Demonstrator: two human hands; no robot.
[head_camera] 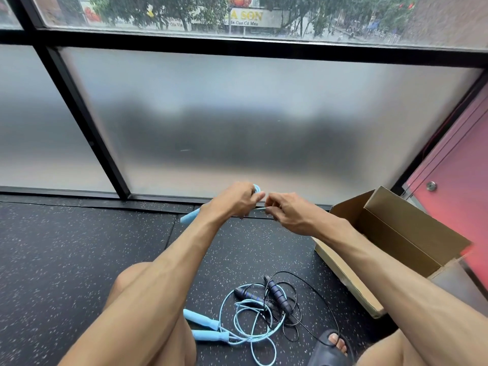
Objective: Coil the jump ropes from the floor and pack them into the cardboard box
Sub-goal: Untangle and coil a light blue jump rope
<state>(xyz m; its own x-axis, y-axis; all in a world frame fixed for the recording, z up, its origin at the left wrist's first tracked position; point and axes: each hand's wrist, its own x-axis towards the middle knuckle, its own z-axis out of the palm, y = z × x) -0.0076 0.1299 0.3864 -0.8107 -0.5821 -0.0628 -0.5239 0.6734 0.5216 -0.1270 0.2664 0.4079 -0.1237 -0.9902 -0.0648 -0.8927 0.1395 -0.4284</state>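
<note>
Jump rope (pixel 190 217), a blue one, sits gripped in my left hand (pixel 235 200) and my right hand (pixel 287 212) pinches its string (pixel 260 208).

The floor (pixel 79 260) is black rubber-like matting, matt and grainy, flecked with pale specks. Toward its right edge the cardboard box (pixel 412 233) is plain brown board with a dull finish. The blue jump rope (pixel 206 320) lying on the floor has smooth, matt, plastic-looking handles and a faintly shiny cord. The dark jump rope (pixel 281 295) has ribbed, foam-like grips and a thin glossy black cord. The held jump rope (pixel 190 216) shows the same smooth pale plastic. The slipper (pixel 327 350) looks like dull moulded rubber.
</note>
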